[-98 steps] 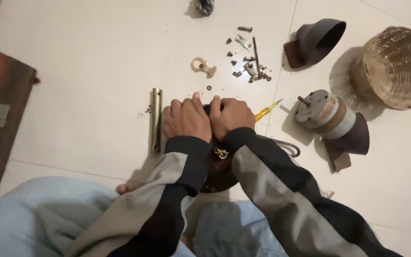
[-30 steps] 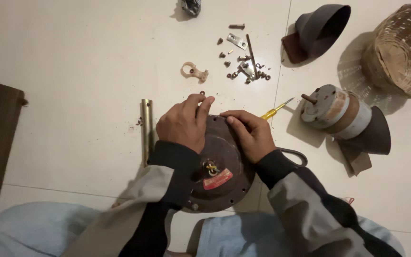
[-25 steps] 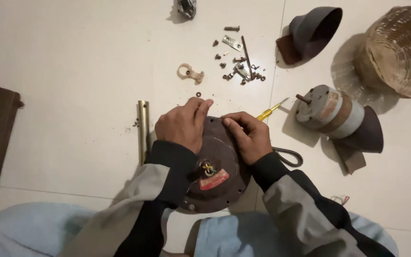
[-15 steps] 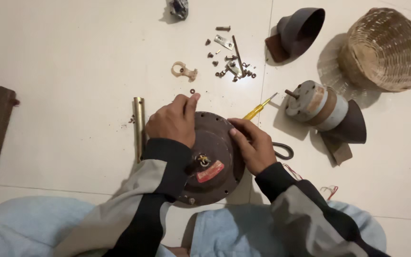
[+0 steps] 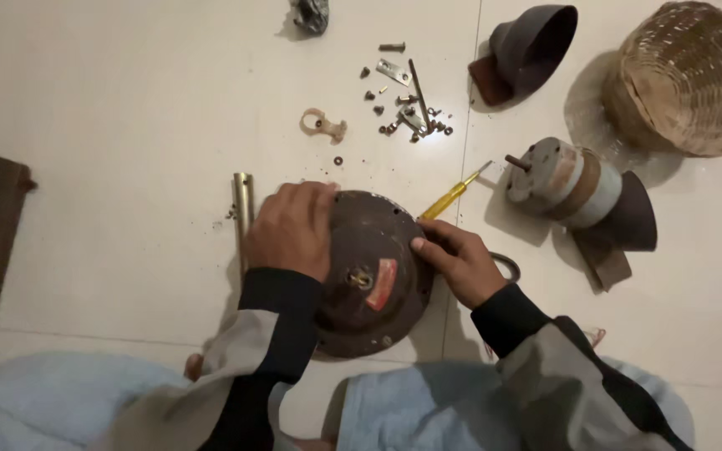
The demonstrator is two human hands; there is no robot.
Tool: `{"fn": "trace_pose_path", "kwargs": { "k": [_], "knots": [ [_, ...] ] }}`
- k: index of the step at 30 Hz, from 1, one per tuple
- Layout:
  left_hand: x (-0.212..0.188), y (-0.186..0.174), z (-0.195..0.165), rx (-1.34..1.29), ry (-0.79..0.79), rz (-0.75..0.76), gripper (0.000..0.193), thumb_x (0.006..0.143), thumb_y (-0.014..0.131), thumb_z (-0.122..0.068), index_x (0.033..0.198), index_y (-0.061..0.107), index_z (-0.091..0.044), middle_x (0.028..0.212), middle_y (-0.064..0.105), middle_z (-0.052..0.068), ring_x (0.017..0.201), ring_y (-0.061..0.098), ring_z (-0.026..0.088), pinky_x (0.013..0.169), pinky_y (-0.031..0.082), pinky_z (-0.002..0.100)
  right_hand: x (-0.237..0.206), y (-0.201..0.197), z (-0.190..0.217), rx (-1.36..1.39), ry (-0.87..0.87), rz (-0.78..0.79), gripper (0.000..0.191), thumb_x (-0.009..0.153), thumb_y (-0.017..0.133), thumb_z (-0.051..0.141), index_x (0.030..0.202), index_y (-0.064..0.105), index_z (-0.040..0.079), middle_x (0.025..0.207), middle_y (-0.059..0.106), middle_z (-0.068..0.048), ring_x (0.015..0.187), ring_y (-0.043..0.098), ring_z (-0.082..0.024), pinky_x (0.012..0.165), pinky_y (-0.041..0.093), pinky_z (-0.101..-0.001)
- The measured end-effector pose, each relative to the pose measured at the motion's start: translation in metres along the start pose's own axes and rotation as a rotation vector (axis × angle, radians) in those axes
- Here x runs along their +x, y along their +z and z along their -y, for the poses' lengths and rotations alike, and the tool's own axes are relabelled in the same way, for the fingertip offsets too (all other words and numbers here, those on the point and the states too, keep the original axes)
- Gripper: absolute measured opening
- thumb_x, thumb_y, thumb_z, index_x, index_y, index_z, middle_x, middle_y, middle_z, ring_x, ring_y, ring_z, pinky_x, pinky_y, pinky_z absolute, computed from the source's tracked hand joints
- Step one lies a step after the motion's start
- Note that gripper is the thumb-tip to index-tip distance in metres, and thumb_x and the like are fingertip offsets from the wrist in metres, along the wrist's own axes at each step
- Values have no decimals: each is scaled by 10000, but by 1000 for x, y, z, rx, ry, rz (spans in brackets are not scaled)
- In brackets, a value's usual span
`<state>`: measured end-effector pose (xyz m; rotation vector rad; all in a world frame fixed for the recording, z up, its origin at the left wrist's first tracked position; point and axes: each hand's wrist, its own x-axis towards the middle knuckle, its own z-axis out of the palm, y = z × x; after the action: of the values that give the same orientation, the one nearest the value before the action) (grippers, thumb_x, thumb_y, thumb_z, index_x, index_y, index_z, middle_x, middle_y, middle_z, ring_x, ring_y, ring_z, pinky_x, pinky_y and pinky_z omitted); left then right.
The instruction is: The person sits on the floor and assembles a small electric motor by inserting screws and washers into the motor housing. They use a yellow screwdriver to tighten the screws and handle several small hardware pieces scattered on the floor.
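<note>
A round, dark brown, rusty metal motor housing (image 5: 369, 271) is gripped from both sides: the left hand (image 5: 292, 230) is spread flat over its upper left edge, fingers closed down on the rim, while the right hand (image 5: 460, 260) is pressed against the right rim with curled fingertips. The housing is rested on the pale tiled floor (image 5: 127, 108), just in front of the person's knees, with a red label and a small central fitting facing up.

Just beside the left hand a short brass-coloured metal tube (image 5: 243, 205) is laid; a yellow-handled screwdriver (image 5: 453, 192) lies near the right hand. Further out are scattered screws and small brackets (image 5: 407, 104), a cylindrical grey-and-brown motor core (image 5: 574, 188), a dark cone-shaped cover (image 5: 536, 46) and a woven wicker basket (image 5: 687, 75).

For a steady hold, even pressure from both palms is judged best, so that the housing is not tipped.
</note>
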<state>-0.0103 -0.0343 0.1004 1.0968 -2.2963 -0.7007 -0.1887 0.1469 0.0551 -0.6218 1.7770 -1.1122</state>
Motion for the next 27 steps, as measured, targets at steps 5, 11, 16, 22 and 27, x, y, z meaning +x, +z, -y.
{"fn": "trace_pose_path", "kwargs": {
  "k": [5, 11, 16, 22, 27],
  "knots": [
    [20, 19, -11, 73, -45, 320, 378, 1032, 556, -426, 938, 766, -126, 929, 712, 112, 904, 663, 341, 799, 511, 495, 1, 6, 9, -114, -86, -9, 390, 961, 652, 233, 1268, 662, -7, 1104, 734, -71, 1055, 658, -142, 934, 514, -292],
    [19, 18, -14, 75, -40, 288, 332, 1018, 589, -381, 943, 767, -111, 936, 681, 121, 967, 626, 350, 837, 495, 489, 2, 25, 24, -117, -5, -142, 297, 966, 652, 222, 1174, 719, 19, 984, 703, -68, 928, 623, -171, 839, 502, -298],
    [12, 5, -22, 55, -177, 333, 320, 933, 652, -446, 942, 788, -156, 910, 656, 89, 956, 620, 306, 824, 489, 456, 1, 30, 37, -86, -113, -116, 266, 976, 641, 185, 1151, 733, 7, 984, 652, -60, 967, 631, -168, 886, 480, -279],
    [25, -4, -36, 65, -270, 439, 303, 824, 730, -499, 889, 813, -214, 909, 654, 66, 932, 623, 283, 768, 501, 443, -7, 21, 57, -80, 81, -31, 278, 946, 657, 187, 1133, 753, 4, 949, 661, -67, 921, 631, -160, 845, 489, -277],
    [34, -8, -41, 80, -237, 512, 265, 807, 739, -484, 864, 817, -238, 876, 655, 45, 886, 643, 255, 713, 520, 420, -12, 17, 72, -88, 173, 5, 298, 931, 659, 180, 1152, 763, 10, 932, 646, -59, 883, 624, -152, 799, 493, -270]
  ]
}}
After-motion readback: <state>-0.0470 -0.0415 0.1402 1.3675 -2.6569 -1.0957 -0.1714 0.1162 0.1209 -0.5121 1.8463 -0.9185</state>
